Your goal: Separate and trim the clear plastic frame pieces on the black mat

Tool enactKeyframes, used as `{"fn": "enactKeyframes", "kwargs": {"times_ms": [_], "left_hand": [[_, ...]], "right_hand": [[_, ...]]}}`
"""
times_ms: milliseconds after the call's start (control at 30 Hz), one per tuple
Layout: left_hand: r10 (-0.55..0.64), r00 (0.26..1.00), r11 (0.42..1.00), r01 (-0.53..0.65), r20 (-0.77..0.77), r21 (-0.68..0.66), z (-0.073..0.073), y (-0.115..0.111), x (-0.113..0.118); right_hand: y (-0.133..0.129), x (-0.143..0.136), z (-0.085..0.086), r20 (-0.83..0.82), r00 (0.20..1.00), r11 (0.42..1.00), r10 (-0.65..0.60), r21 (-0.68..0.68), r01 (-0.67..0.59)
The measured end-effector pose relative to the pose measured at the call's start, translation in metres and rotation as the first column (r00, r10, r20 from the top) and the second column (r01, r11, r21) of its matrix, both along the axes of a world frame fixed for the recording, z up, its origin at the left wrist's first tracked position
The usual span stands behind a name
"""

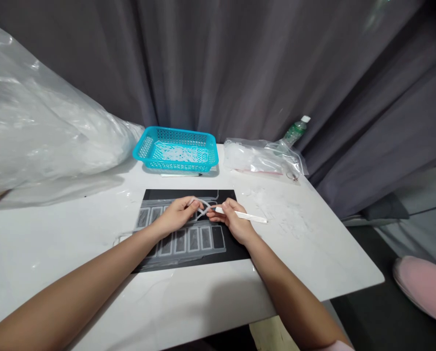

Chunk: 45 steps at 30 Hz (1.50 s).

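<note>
My left hand [183, 214] is closed, its thumb and fingers pinching a thin translucent whitish strip [202, 201] that looks looped or crossed. Close beside it, my right hand [234, 219] is wrapped round a slim white pen-like tool [252, 217], whose back end points right. Its fingertips are at the strip too; the tool's tip is hard to make out. Beneath both hands lies a black mat [236, 253]. Translucent sheets with rows of rectangular frames [181, 241] rest on it, partly hidden by my left hand and forearm.
A blue perforated basket [176, 165] with clear pieces inside stands behind the mat, a thin pen-like stick [181, 175] before it. Further right are a clear plastic bag [254, 158] and a green bottle [296, 130]. A large plastic sack [49, 122] bulges over the left. Small scraps [287, 214] lie right.
</note>
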State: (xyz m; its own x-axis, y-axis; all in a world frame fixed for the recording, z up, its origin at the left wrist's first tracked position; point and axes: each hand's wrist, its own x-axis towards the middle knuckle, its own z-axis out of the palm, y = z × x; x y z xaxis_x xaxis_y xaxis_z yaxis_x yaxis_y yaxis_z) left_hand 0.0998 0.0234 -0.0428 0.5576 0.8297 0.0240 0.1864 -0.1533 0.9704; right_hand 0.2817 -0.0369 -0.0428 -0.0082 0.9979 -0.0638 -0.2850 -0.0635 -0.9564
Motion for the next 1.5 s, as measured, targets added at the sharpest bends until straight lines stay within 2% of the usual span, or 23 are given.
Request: {"fn": "enactKeyframes", "kwargs": {"times_ms": [433, 500, 567, 633, 667, 800, 967, 1100, 1167, 1233, 1267, 1333, 1367, 1500], "left_hand": [[-0.017, 1.0, 1.0, 0.018, -0.023, 0.016, 0.005, -0.001, 0.001], [0.051, 0.998, 0.999, -0.051, 0.045, 0.004, 0.003, -0.002, 0.002], [0.196, 0.973, 0.98, -0.198, 0.123, 0.009, 0.001, -0.004, 0.002], [0.284, 0.948, 0.952, -0.297, 0.144, 0.076, 0.0, -0.007, 0.002], [0.276, 0.953, 0.947, -0.292, 0.126, 0.136, 0.0, -0.009, 0.002], [0.143, 0.99, 0.929, -0.135, 0.0, 0.344, -0.005, -0.015, 0.002], [0.154, 0.988, 0.9, -0.135, -0.013, 0.415, -0.01, -0.016, 0.003], [0.132, 0.991, 0.881, -0.114, -0.007, 0.46, -0.007, -0.018, 0.003], [0.143, 0.989, 0.917, -0.151, 0.047, 0.37, -0.004, -0.017, 0.003], [0.222, 0.952, 0.967, -0.243, 0.213, 0.078, -0.002, -0.014, 0.003], [0.292, 0.906, 0.956, -0.273, 0.306, -0.106, -0.001, -0.011, 0.002], [0.448, 0.781, 0.872, -0.275, 0.435, -0.405, 0.0, -0.002, 0.001], [0.508, 0.723, 0.83, -0.265, 0.469, -0.491, 0.0, 0.003, -0.001], [0.647, 0.549, 0.731, -0.247, 0.53, -0.636, 0.004, 0.021, -0.009]], "right_hand": [[-0.002, 0.0, -0.003, 0.115, 0.993, 0.998, 0.015, 0.067, -0.023], [-0.002, 0.0, -0.006, 0.169, 0.986, 0.995, -0.002, 0.103, -0.016], [-0.003, 0.0, -0.009, 0.245, 0.969, 0.989, -0.037, 0.145, 0.001], [-0.004, 0.0, -0.01, 0.328, 0.942, 0.984, -0.074, 0.18, 0.014], [-0.005, 0.0, -0.01, 0.372, 0.924, 0.981, -0.089, 0.194, 0.016], [-0.01, 0.0, -0.002, 0.545, 0.827, 0.963, -0.142, 0.27, -0.012], [-0.015, -0.002, 0.006, 0.693, 0.701, 0.933, -0.169, 0.342, -0.114], [-0.013, -0.006, 0.004, 0.775, 0.603, 0.896, -0.189, 0.387, -0.218], [-0.011, -0.007, 0.003, 0.804, 0.56, 0.901, -0.201, 0.376, -0.215], [-0.009, -0.006, 0.003, 0.833, 0.512, 0.919, -0.207, 0.346, -0.191], [-0.008, -0.005, 0.003, 0.851, 0.481, 0.928, -0.211, 0.329, -0.176], [-0.007, -0.003, 0.004, 0.885, 0.411, 0.94, -0.219, 0.305, -0.154], [-0.007, -0.001, 0.005, 0.898, 0.38, 0.943, -0.222, 0.296, -0.149], [-0.008, 0.005, 0.007, 0.921, 0.324, 0.948, -0.215, 0.277, -0.158]]}}
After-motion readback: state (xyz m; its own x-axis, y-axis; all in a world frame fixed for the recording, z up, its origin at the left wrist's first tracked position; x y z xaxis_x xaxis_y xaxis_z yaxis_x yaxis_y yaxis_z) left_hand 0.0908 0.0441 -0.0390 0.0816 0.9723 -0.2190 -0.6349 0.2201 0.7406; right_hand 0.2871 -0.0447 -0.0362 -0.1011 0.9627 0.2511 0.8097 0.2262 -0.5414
